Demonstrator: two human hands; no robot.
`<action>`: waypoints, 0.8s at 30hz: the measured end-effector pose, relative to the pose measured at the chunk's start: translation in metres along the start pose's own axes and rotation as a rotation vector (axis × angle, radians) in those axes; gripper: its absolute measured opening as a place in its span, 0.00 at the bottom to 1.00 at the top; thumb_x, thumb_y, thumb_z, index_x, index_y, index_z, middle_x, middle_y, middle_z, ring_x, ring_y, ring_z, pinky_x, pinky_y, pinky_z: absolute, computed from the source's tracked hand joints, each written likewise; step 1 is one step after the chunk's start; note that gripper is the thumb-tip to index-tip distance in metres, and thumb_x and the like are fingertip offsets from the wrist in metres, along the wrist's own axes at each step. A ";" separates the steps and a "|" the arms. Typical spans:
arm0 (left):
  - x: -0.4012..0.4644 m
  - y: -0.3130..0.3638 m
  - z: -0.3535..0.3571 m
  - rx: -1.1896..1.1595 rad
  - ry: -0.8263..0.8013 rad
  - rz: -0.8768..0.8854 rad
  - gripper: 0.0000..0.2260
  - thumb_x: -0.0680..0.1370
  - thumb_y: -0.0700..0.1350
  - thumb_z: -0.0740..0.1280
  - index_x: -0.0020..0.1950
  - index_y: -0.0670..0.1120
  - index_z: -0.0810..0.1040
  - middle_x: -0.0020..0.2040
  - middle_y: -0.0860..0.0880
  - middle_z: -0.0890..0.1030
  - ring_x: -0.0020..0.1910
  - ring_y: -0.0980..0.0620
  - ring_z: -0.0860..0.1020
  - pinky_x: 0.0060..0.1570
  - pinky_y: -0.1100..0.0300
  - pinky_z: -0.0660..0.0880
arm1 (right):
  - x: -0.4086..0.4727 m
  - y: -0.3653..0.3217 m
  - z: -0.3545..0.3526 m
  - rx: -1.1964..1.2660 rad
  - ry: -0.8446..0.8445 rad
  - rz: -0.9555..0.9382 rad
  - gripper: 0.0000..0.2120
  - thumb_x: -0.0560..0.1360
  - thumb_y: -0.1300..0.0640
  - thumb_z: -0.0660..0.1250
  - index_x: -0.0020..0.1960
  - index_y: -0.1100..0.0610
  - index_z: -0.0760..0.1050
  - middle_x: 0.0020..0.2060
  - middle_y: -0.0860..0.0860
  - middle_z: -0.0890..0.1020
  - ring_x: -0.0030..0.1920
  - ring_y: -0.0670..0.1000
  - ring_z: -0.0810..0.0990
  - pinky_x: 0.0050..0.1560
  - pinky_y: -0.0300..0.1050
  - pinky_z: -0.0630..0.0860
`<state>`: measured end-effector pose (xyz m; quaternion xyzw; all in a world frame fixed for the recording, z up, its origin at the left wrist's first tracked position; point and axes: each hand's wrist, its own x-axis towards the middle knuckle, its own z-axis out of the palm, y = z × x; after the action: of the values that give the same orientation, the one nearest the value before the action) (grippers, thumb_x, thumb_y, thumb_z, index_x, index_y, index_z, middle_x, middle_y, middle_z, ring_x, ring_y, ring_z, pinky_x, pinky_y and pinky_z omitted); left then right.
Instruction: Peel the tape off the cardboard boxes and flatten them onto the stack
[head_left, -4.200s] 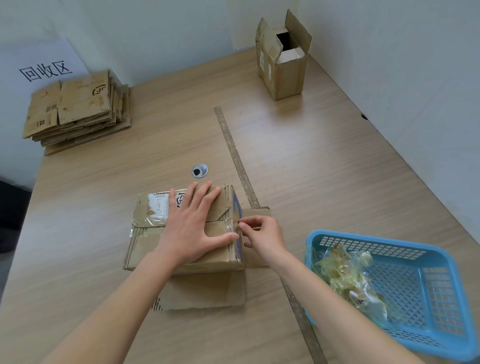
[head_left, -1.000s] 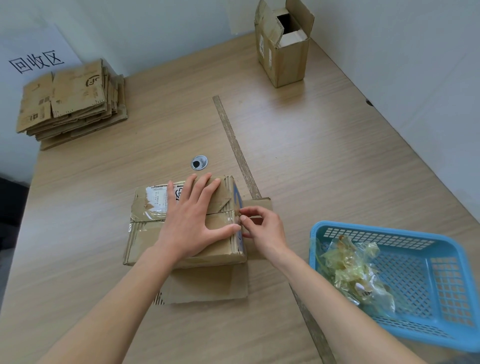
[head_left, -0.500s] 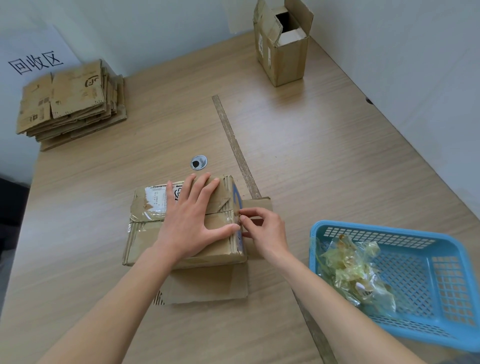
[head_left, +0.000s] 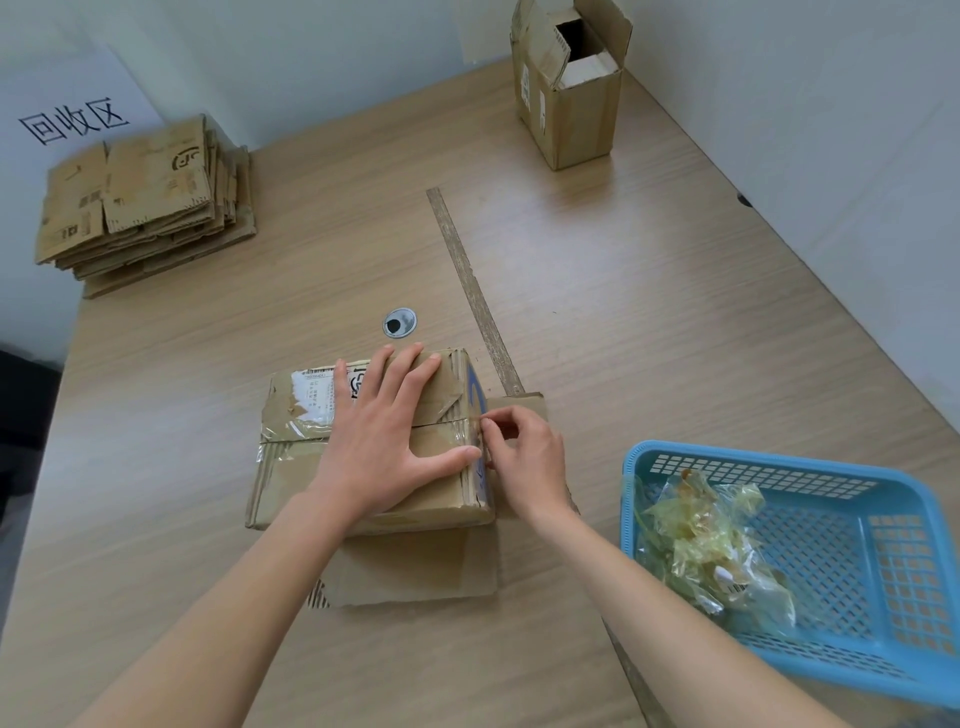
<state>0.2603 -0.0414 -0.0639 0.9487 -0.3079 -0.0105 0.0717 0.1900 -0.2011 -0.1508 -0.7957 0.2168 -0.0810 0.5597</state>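
- A blue basket at near right holds crumpled tape.
- The left hand presses flat, fingers spread, on the taped box at mid-table; its white label's print is unreadable.
- The right hand pinches tape at the box's right edge.
- Far left, the flattened stack lies under a sign reading "回收区"; an open box stands in the far corner.

My two bare arms, seen from my head camera.
My left hand and right hand wear no gloves, rings, watch or sleeves.
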 end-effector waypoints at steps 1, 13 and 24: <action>0.000 0.000 0.000 -0.002 -0.001 -0.001 0.49 0.68 0.82 0.51 0.80 0.53 0.59 0.80 0.54 0.60 0.81 0.47 0.53 0.77 0.33 0.45 | -0.001 -0.002 0.000 -0.080 -0.010 -0.046 0.06 0.81 0.55 0.67 0.52 0.55 0.80 0.46 0.48 0.82 0.47 0.47 0.80 0.49 0.40 0.74; 0.001 0.001 -0.001 -0.002 -0.009 -0.002 0.49 0.68 0.82 0.50 0.81 0.54 0.59 0.80 0.54 0.59 0.82 0.48 0.52 0.77 0.34 0.44 | 0.001 0.005 -0.008 0.099 -0.079 0.004 0.12 0.79 0.49 0.67 0.59 0.50 0.82 0.53 0.43 0.83 0.51 0.46 0.84 0.50 0.53 0.84; 0.000 0.002 -0.001 -0.008 0.000 -0.003 0.49 0.68 0.83 0.49 0.80 0.54 0.59 0.80 0.54 0.59 0.81 0.48 0.53 0.77 0.34 0.44 | 0.007 -0.005 -0.009 -0.261 -0.020 -0.225 0.06 0.81 0.55 0.67 0.50 0.57 0.80 0.46 0.50 0.83 0.46 0.49 0.79 0.50 0.48 0.77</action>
<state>0.2598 -0.0429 -0.0624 0.9488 -0.3065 -0.0120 0.0756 0.1943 -0.2101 -0.1433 -0.8816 0.1294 -0.1063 0.4414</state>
